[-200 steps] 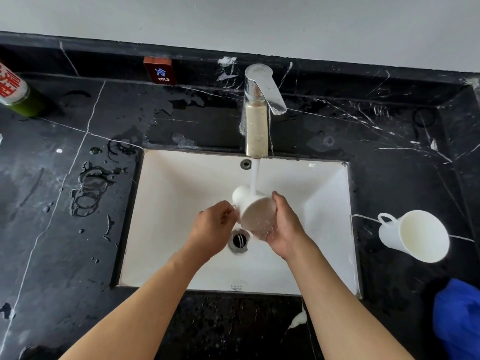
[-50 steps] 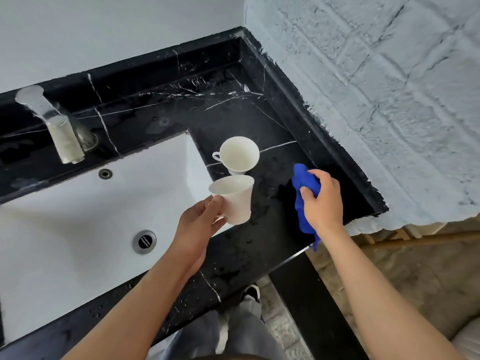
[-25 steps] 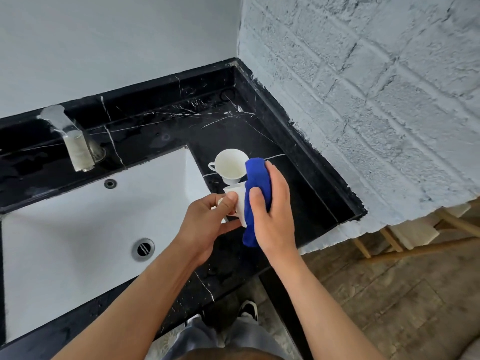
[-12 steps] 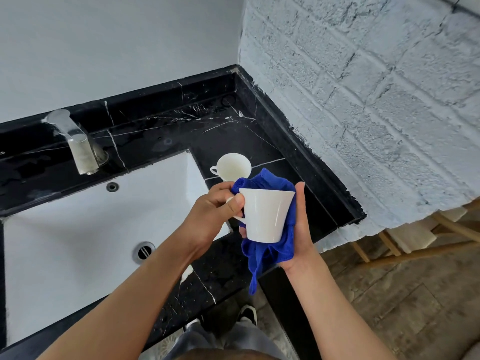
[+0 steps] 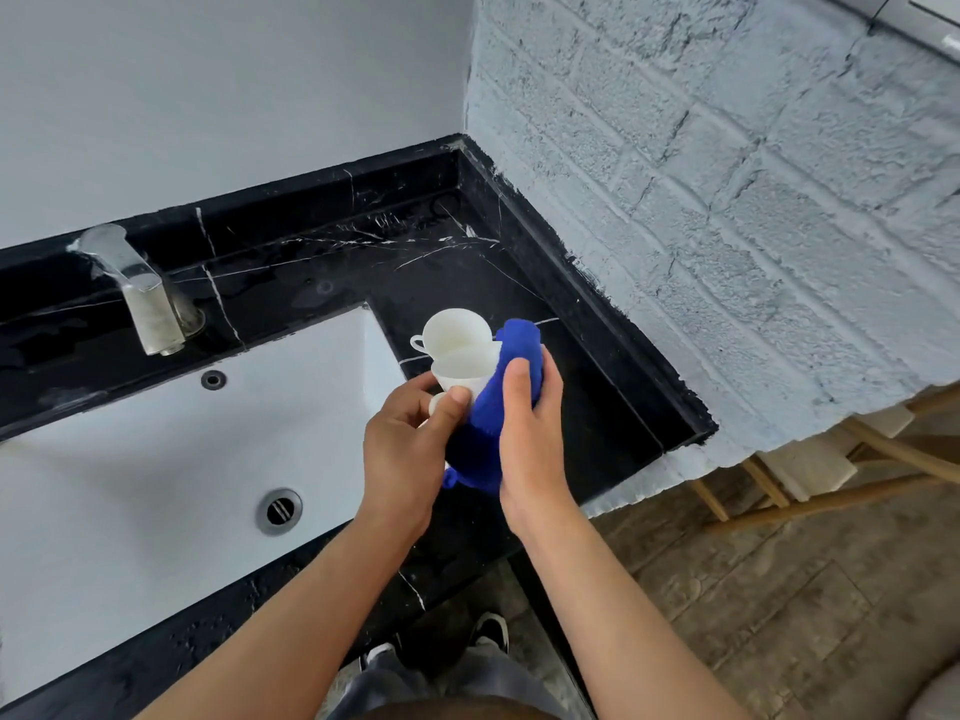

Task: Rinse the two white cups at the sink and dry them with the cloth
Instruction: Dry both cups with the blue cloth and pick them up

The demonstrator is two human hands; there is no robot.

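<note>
- Head view: the left hand (image 5: pixel 402 449) holds a white cup (image 5: pixel 462 374) over the right edge of the sink (image 5: pixel 130 485), its fingers (image 5: pixel 451 407) clenched around the cup's handle, thumb on top.
- The held cup is tilted, its open mouth facing up and away from the person.
- The right hand (image 5: pixel 530 433) presses a blue cloth (image 5: pixel 493 402) against the right side of this cup; its fingers are wrapped around the cloth, the thumb lying on the near face.
- The cloth bunches up above the cup's rim and hangs down in a fold below both hands.
- A second white cup (image 5: pixel 454 327) lies on the black counter (image 5: pixel 597 402) just behind the held one, on its side with the small handle pointing left; the held cup partly overlaps it in the picture, and I cannot tell whether they touch.
- The counter is black stone with white veins and shows water drops near its front edge.
- A metal tap (image 5: pixel 140 293) stands at the back of the sink, far left of the hands; the drain (image 5: pixel 280 509) sits low in the white basin.
- A pale painted brick wall (image 5: pixel 727 200) borders the counter on the right.
- Below, a shoe (image 5: pixel 491 634) stands on the wood-patterned floor (image 5: pixel 779 589).
</note>
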